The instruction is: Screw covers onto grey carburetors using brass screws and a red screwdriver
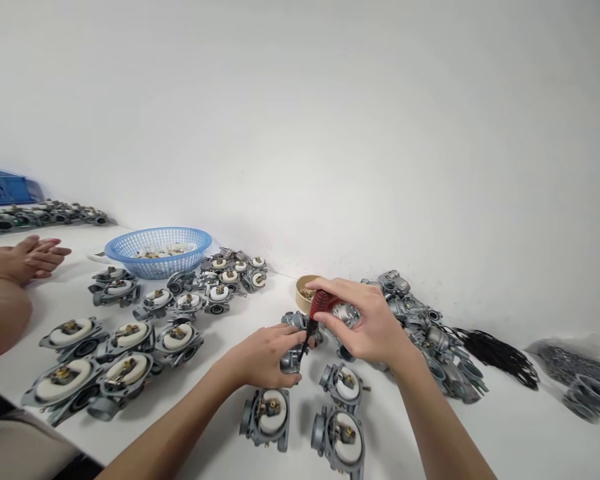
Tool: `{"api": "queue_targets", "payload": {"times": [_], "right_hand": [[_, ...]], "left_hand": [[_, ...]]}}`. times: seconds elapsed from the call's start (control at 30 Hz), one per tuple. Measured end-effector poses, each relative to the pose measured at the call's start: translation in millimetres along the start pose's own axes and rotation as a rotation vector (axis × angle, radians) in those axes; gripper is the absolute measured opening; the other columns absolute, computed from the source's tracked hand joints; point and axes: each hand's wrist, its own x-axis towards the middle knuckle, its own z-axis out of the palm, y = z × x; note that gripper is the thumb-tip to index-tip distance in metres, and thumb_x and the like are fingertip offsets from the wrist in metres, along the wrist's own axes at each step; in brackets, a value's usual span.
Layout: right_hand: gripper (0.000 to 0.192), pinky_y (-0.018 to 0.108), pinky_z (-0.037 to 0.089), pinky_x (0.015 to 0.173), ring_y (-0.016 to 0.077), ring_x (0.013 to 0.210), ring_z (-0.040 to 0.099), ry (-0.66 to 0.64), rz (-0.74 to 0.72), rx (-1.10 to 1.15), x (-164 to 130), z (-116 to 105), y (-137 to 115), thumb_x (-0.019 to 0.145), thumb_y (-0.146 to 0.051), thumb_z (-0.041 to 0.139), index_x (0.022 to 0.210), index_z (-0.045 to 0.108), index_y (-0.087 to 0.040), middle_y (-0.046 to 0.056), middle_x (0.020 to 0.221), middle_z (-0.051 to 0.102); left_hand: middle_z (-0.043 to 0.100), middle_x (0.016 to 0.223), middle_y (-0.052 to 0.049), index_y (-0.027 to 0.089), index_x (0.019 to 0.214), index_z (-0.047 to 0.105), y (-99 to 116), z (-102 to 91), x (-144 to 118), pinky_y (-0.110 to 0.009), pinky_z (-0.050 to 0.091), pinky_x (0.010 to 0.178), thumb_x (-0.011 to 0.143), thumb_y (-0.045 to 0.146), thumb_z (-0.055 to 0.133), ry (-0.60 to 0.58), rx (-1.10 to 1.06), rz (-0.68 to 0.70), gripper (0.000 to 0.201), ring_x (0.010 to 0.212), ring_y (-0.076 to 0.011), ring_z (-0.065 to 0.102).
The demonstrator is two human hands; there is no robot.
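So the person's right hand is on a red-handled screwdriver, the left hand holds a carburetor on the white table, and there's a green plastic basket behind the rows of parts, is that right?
Not quite: the basket is blue, not green, as the head view shows. The rest holds: the right hand grips the red-handled screwdriver, the left hand holds a carburetor on the white table, and the basket sits behind the rows of parts.

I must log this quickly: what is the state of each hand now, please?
Left hand: closed around a carburetor body, steadying it on the table.
Right hand: closed on the red handle of a screwdriver, tip down at the carburetor body.
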Motion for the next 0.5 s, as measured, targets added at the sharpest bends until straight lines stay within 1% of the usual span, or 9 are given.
{"api": "queue_targets", "payload": {"times": [0.1,0.27,0.5], "right_hand": [[0.039,0.032,0.061,0.076,0.0162,0.082,0.07,-0.013,-0.016,-0.003,1.2,0.3,-2.6,0.094,-0.012,0.065,0.132,0.066,-0.023,0.004,0.099,0.076],[0.037,0.035,0.06,0.077,0.0178,0.084,0.07,-0.032,-0.011,-0.012,1.6,2.1,-2.6,0.095,-0.013,0.064,0.131,0.067,-0.022,0.004,0.097,0.077],[0.037,0.038,0.062,0.078,0.0193,0.084,0.07,-0.038,0.012,-0.002,0.0,6.0,0.9,0.096,-0.017,0.063,0.132,0.067,-0.023,0.006,0.103,0.077]], "left_hand": [[0.071,0.113,-0.007,0.024,0.129,0.059,0.0,0.2,0.1,-0.039,0.056,0.092,0.08,0.034,0.075,0.0,-0.005,-0.018,0.052,0.105,-0.0307,0.07],[0.071,0.118,-0.009,0.023,0.131,0.059,-0.6,0.5,0.8,-0.044,0.054,0.099,0.079,0.034,0.076,-0.022,-0.022,-0.032,0.055,0.111,-0.0326,0.068],[0.071,0.12,-0.008,0.023,0.131,0.06,-0.4,0.4,0.2,-0.043,0.055,0.098,0.08,0.036,0.076,-0.019,-0.018,-0.046,0.055,0.113,-0.0324,0.068]]}}
